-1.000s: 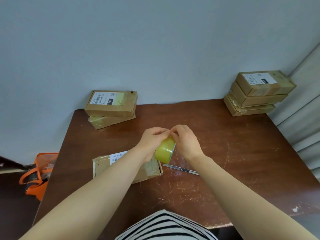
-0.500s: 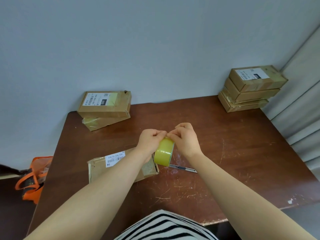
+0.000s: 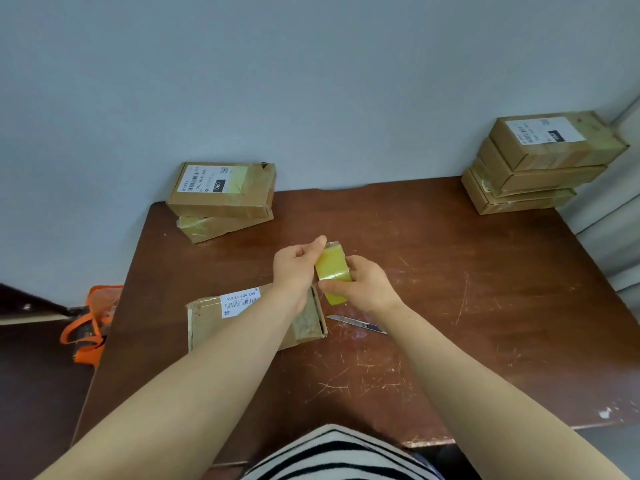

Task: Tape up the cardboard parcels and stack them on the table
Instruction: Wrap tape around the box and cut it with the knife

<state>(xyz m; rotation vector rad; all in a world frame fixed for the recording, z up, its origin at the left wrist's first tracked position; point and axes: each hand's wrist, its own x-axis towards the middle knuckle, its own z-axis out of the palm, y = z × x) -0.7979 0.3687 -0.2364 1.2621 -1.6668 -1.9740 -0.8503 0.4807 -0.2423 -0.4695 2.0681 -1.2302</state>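
Brown table [image 3: 485, 306] | right hand [image 3: 367, 285] grips tape roll [image 3: 337, 294] | left hand [image 3: 294, 268] pinches tape strip [image 3: 330, 263], stretched lengthwise toward wall [image 3: 311, 81]

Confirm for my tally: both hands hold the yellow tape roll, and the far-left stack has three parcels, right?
Not quite: in the head view the far-left stack has two parcels, not three. The left hand and right hand do hold the yellow tape roll.

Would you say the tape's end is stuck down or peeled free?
Peeled free: the left hand pinches a strip drawn off the roll.
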